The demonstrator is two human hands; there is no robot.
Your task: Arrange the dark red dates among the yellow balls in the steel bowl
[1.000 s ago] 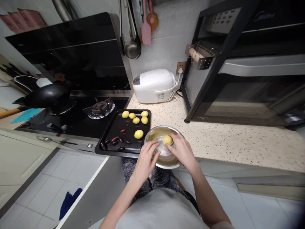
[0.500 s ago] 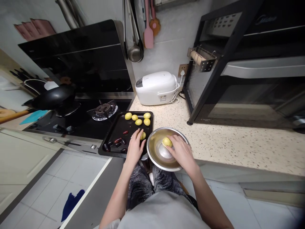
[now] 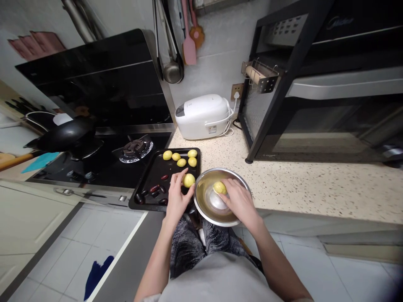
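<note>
My left hand (image 3: 179, 193) is at the right side of a black baking tray (image 3: 173, 168), its thumb and fingers curled around a yellow lemon (image 3: 189, 180). Inside a metal bowl (image 3: 206, 209), my right hand (image 3: 238, 199) grips another lemon (image 3: 219, 188). The bowl stands right beside the tray, at the counter's front edge. Several more lemons (image 3: 181, 162) lie toward the back of the tray. Glossy dark red oval fruits (image 3: 154, 188) are scattered over its front left part; their kind is hard to tell.
Behind the tray and bowl stands a white rice cooker (image 3: 204, 117) with a plugged-in cord. A black rack with an oven (image 3: 330, 130) rises at the right. To the left is a gas stove (image 3: 134, 147) with a black wok (image 3: 67, 132). Below the stove, a drawer front (image 3: 119, 256) juts out.
The lemon at my left hand shows more fully between thumb and fingers and looks slightly larger. My right hand stays in the bowl with its lemon. The whole view has shifted a little.
</note>
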